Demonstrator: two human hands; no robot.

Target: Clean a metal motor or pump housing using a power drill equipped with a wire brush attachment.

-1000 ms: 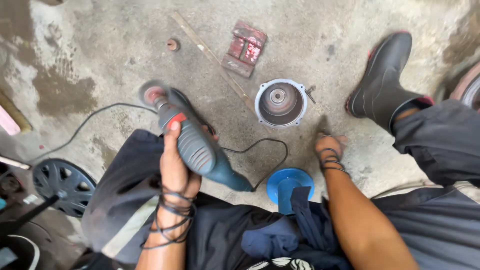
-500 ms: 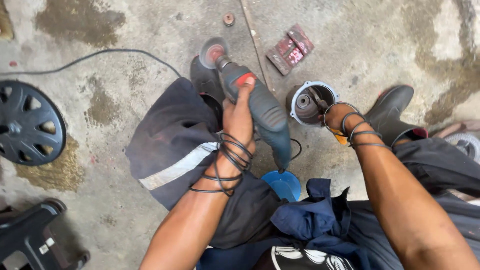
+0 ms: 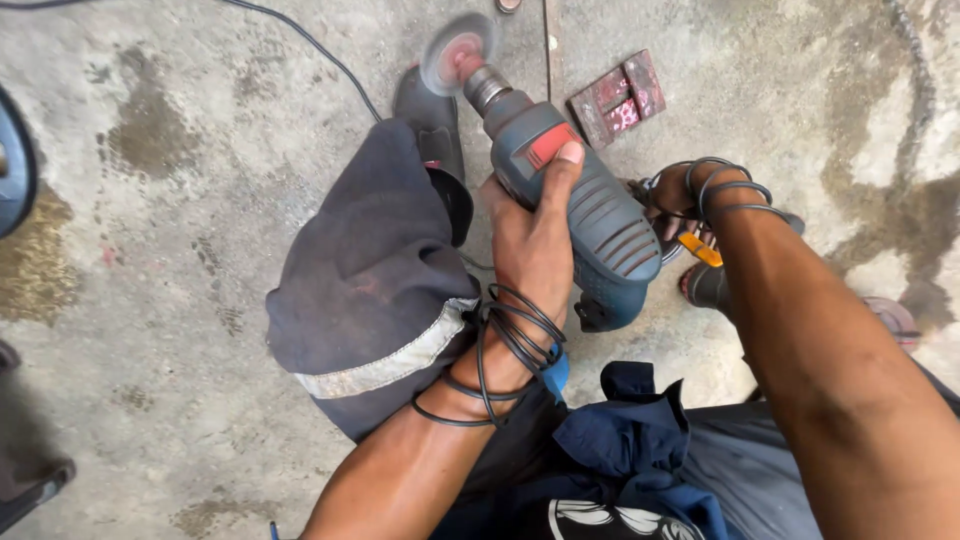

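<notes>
My left hand (image 3: 528, 245) grips a teal power tool (image 3: 595, 225) around its body, thumb on the red switch. The tool points away from me, with a round abrasive disc (image 3: 455, 48) on its tip above the concrete floor (image 3: 180, 300). Black rubber rings circle both wrists. My right hand (image 3: 682, 192) reaches down just right of the tool, and the tool's body hides its fingers. An orange piece (image 3: 699, 249) shows below that hand.
A reddish-brown block (image 3: 619, 98) lies on the floor beyond the tool. A black boot (image 3: 428, 108) sits under the disc, and a black cord (image 3: 310, 42) runs across the top left. A dark wheel cover (image 3: 12, 160) is at the left edge, and a blue cloth (image 3: 630, 440) in my lap.
The view has swung and closed in. My left hand raised the tool toward me. My right hand moved from the floor to the round metal part, which the tool now hides.
</notes>
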